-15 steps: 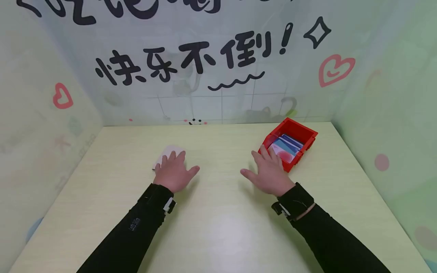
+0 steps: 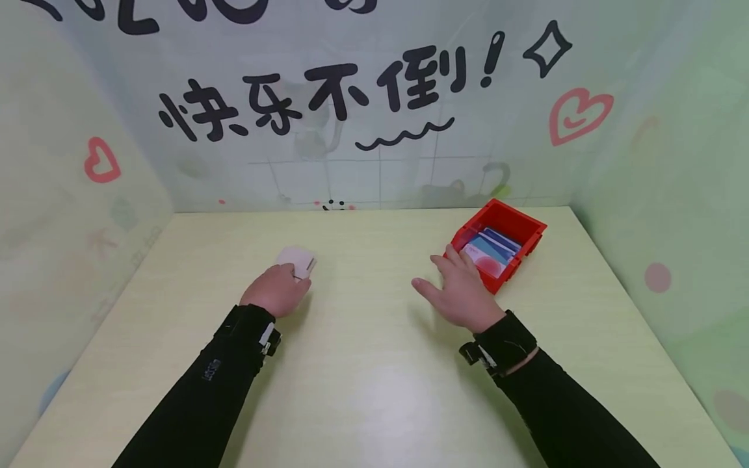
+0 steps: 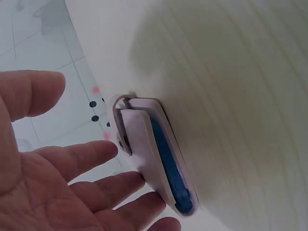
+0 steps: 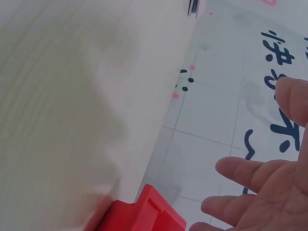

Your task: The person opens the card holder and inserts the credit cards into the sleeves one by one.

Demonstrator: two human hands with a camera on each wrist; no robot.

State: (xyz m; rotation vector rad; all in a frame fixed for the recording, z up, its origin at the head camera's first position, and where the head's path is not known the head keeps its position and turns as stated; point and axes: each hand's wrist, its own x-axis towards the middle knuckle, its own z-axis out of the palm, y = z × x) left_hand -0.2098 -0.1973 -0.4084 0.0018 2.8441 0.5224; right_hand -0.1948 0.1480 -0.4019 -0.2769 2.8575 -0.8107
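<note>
L hand [image 2: 275, 291] shifted L, touching pink wallet [image 2: 297, 259].

Booth-like setting: pale table [image 2: 374, 377], printed walls [image 2: 374, 182] on three sides.

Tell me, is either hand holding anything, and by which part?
Nothing appears held. The left hand has its fingertips at the side of the pink case, thumb apart; the right hand is empty.
</note>
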